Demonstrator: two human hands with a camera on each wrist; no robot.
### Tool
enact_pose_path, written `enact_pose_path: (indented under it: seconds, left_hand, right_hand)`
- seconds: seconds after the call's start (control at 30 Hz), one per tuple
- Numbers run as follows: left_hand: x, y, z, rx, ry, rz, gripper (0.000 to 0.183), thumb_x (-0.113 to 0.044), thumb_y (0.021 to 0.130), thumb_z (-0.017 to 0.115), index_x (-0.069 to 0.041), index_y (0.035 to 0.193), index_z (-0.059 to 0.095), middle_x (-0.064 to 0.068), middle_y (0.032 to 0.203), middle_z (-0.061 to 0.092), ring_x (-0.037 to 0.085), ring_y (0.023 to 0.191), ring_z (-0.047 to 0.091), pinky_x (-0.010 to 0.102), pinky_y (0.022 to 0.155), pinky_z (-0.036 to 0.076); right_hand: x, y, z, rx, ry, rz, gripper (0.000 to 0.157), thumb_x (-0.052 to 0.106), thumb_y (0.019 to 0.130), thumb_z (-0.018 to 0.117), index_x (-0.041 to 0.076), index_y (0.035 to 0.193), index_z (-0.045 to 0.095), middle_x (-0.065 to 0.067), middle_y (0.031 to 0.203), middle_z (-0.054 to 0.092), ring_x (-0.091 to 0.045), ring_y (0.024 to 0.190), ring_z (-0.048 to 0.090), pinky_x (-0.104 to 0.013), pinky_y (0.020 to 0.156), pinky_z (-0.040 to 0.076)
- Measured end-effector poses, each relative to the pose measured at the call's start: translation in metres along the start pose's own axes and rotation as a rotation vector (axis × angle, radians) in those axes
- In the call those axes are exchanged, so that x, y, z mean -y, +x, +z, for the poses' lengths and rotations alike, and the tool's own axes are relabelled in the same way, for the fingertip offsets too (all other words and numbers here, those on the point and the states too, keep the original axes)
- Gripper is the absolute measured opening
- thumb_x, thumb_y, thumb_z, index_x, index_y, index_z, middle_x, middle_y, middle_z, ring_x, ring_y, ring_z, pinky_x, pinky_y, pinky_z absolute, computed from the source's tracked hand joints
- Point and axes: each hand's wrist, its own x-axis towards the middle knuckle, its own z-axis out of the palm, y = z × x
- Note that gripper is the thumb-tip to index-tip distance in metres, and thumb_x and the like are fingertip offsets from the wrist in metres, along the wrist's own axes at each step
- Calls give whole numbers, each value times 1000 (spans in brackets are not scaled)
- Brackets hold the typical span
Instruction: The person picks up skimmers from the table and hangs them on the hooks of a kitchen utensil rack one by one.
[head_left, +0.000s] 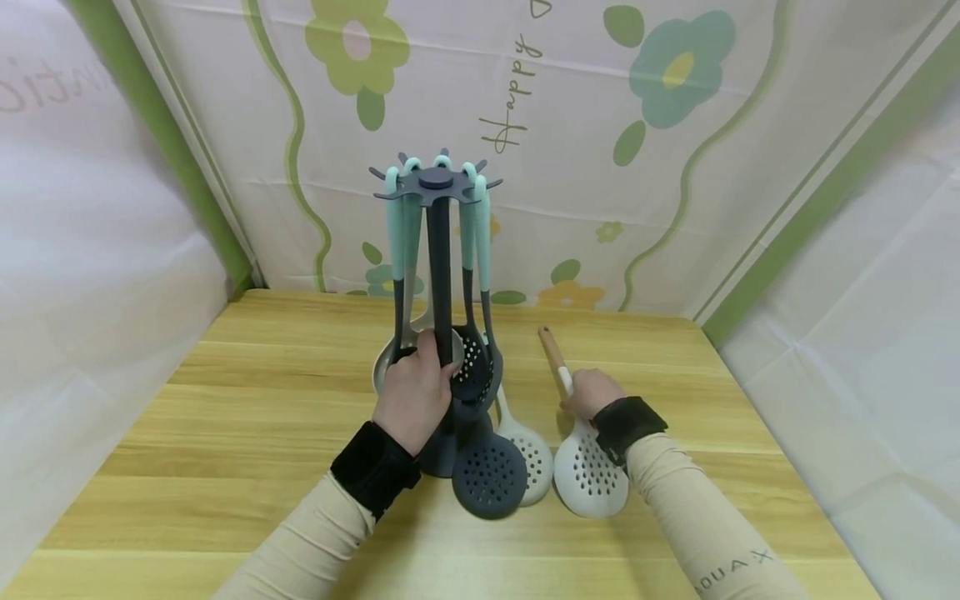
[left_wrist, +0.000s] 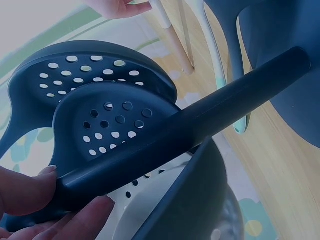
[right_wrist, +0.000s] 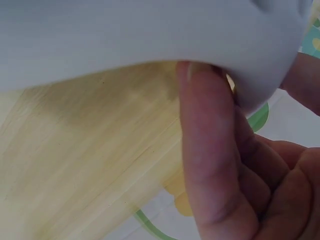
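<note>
My left hand point(head_left: 416, 396) grips the dark pole point(head_left: 438, 275) of an upright utensil stand, low on the pole. Around it hang teal-handled utensils from the dark notched top point(head_left: 461, 185), among them a dark slotted spoon point(head_left: 468, 379) and a pale ladle point(head_left: 381, 367). My right hand point(head_left: 592, 392) holds a white skimmer point(head_left: 588, 492) near its neck, where the handle meets the perforated head; its wooden handle end point(head_left: 553, 346) points away from me. In the right wrist view, fingers point(right_wrist: 207, 145) curl under the white edge.
Between my hands, a dark skimmer point(head_left: 490, 500) overlaps a light grey skimmer point(head_left: 538, 467) in front of the stand's round base point(head_left: 437, 458). All are on a wooden tabletop point(head_left: 262, 417). Flower-printed fabric point(head_left: 450, 83) rises behind, with white fabric walls on both sides.
</note>
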Motion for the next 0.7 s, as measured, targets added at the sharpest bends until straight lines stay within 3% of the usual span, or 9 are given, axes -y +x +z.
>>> enact_pose_path:
  seconds: [0.7]
  left_hand:
    - [1, 0, 1, -7, 7, 7, 29, -8, 92, 70, 6, 107, 49, 14, 66, 61, 27, 53, 63, 34, 46, 45]
  right_hand:
    - [-5, 5, 2, -29, -22, -23, 19, 11, 89, 68, -5, 97, 63, -11, 73, 61, -20, 58, 59, -26, 46, 47]
